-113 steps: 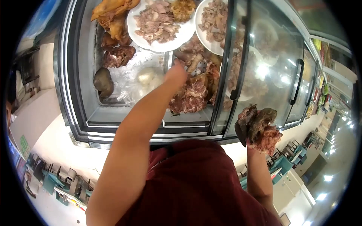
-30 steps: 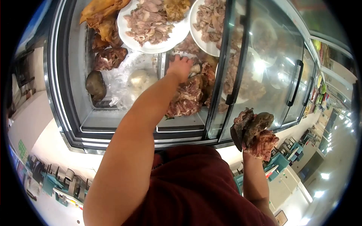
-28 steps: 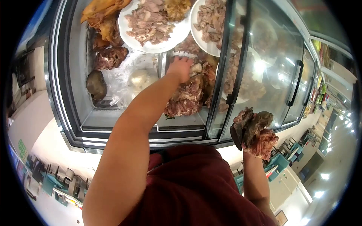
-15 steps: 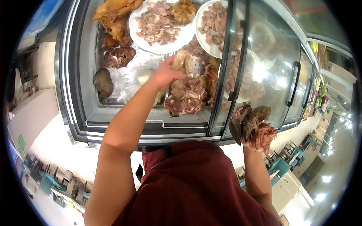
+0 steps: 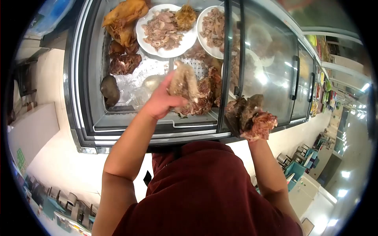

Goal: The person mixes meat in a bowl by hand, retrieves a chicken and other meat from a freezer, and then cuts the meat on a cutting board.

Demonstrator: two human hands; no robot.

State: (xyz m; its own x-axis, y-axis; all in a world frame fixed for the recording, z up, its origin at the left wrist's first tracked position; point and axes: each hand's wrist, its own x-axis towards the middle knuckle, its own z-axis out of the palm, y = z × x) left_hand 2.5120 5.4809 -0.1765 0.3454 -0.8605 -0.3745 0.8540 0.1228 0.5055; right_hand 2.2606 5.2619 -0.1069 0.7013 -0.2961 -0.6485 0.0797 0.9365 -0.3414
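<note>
My left hand grips a pale, rough-surfaced piece of meat, thumb on its near side, above the open part of the display case. Beneath that piece a dark reddish chunk of meat lies in the metal tray, partly covered from view. My right hand sits under several cooked meat pieces, brown and reddish, held outside the case's front edge; its fingers are mostly hidden behind them. Two white plates of sliced meat, the left plate and the right plate, stand at the back of the case.
A sliding glass lid covers the case's right side. Yellow-brown poultry, a dark meat chunk and a smooth grey-brown piece lie at the left. A clear plastic bag rests in the tray. Teal chairs stand behind.
My left hand has lifted the pale piece out of the tray and toward me. My right hand with its meat has moved slightly left and up in view.
</note>
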